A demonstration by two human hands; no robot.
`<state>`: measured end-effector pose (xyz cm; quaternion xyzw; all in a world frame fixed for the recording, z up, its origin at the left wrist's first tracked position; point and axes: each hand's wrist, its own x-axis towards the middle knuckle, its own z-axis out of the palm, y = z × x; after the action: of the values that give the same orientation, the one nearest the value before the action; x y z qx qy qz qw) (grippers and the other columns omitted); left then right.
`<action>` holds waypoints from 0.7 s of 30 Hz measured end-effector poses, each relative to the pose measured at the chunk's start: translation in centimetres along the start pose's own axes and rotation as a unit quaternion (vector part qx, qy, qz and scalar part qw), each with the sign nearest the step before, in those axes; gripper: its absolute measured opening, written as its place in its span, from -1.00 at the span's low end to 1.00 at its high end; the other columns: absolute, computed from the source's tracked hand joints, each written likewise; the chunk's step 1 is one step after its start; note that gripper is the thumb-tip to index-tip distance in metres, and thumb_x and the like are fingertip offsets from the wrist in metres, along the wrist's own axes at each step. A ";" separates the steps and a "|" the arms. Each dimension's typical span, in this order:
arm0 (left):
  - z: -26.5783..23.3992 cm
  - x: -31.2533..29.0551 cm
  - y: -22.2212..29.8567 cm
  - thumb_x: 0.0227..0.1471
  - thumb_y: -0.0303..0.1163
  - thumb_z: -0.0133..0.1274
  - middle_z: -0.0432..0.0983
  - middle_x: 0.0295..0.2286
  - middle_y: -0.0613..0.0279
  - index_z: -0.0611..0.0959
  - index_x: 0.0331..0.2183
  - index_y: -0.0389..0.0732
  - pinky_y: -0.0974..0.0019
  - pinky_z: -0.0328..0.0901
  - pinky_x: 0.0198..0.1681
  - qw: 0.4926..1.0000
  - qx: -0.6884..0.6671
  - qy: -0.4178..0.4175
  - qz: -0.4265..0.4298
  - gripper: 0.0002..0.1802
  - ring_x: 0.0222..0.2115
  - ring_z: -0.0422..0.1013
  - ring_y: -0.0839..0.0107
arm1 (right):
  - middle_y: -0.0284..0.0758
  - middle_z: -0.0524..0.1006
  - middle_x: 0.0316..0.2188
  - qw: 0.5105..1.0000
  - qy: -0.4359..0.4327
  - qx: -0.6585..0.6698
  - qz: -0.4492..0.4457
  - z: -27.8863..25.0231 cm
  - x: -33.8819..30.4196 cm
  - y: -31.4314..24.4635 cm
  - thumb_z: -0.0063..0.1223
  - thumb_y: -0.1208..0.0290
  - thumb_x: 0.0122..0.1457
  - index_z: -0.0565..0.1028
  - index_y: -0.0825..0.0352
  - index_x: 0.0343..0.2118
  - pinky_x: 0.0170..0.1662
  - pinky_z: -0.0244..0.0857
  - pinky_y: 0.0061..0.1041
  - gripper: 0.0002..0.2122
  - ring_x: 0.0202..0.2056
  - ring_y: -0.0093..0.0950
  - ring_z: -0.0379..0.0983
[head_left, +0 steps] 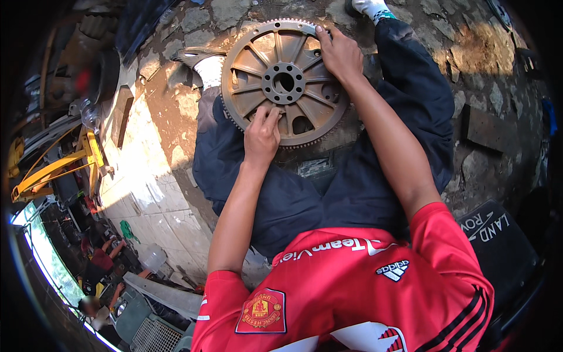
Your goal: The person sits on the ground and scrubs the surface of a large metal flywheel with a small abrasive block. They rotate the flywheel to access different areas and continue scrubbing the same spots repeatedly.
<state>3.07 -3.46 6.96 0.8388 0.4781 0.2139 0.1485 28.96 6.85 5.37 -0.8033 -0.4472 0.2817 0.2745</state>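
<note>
A large rusty flywheel (283,111) with a toothed outer rim, spokes and a ring of bolt holes round its centre hole stands between my legs, its spoked face toward me. My right hand (341,56) grips its upper right rim, thumb on the face and fingers toward the outer edge. Against the spokes just below the hub, my left hand (262,134) is closed in a pinch. Whatever small thing those fingertips may hold is too hidden to name.
Uneven stone paving (199,19) lies beyond the flywheel. A yellow metal frame (88,154) stands at the left, near a clear plastic container (152,257). A dark flat block (488,129) lies on the right. Other people (101,258) are at the lower left.
</note>
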 end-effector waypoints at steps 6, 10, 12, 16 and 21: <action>-0.4 -1.8 0.5 0.07 -0.69 0.18 0.49 -0.30 0.03 0.68 -0.15 -0.33 0.04 0.44 -0.32 0.998 -0.044 -0.036 0.003 -0.74 -0.37 0.56 -0.03 | 0.17 0.65 -0.15 1.000 -0.002 0.003 -0.010 0.2 0.0 0.7 -0.13 -0.21 0.39 0.62 0.32 -0.02 0.08 0.42 0.09 -0.41 -0.02 0.18 0.58; -1.1 -1.4 -0.1 0.05 -0.69 0.18 0.47 -0.33 0.03 0.67 -0.17 -0.32 0.01 0.45 -0.32 0.997 -0.041 -0.053 0.024 -0.74 -0.37 0.56 -0.05 | 0.18 0.65 -0.14 1.000 0.000 0.004 -0.009 0.2 0.5 0.4 -0.13 -0.31 0.34 0.63 0.31 0.00 0.10 0.41 0.08 -0.33 -0.01 0.18 0.58; -0.6 -0.8 -0.7 0.04 -0.69 0.19 0.47 -0.33 0.02 0.67 -0.16 -0.32 0.02 0.45 -0.33 0.998 -0.030 -0.049 -0.006 -0.73 -0.38 0.55 -0.04 | 0.18 0.65 -0.13 1.000 -0.010 0.013 -0.020 0.1 0.5 0.7 -0.14 -0.37 0.31 0.64 0.30 0.01 0.11 0.41 0.08 -0.29 0.01 0.18 0.58; 0.5 -0.7 -0.2 0.04 -0.69 0.21 0.42 -0.38 0.06 0.70 -0.17 -0.30 0.07 0.41 -0.40 1.000 -0.009 0.015 0.002 -0.73 -0.44 0.55 0.10 | 0.18 0.65 -0.12 0.999 -0.022 0.021 -0.017 -0.1 0.1 0.7 -0.17 -0.41 0.29 0.64 0.26 0.04 0.12 0.40 0.08 -0.26 0.02 0.16 0.57; -1.2 -2.2 -0.1 0.03 -0.70 0.20 0.44 -0.37 0.08 0.70 -0.15 -0.30 0.06 0.44 -0.37 0.997 -0.025 -0.066 0.043 -0.72 -0.41 0.55 0.06 | 0.16 0.66 -0.12 1.000 -0.014 0.012 -0.015 0.2 0.4 0.8 -0.11 -0.40 0.27 0.64 0.25 0.05 0.12 0.40 0.07 -0.27 0.02 0.14 0.59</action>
<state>1.42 -5.32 7.48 0.8670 0.4250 0.1766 0.1911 29.49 6.90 4.58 -0.7894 -0.4591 0.2940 0.2822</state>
